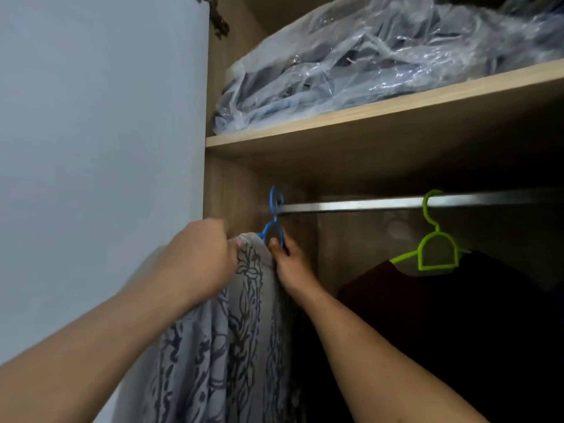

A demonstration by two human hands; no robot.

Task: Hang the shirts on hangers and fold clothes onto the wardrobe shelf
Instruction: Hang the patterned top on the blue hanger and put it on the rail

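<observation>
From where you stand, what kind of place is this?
Most likely the inside of a home wardrobe: a metal rail carries a blue hanger and a green hanger with clothes, and a wooden shelf above holds plastic-wrapped clothing.

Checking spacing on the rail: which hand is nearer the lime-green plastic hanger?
Right. The right hand grips the blue plastic hanger, left of the lime-green plastic hanger; the left hand is farther left, holding the grey patterned shirt.
</observation>
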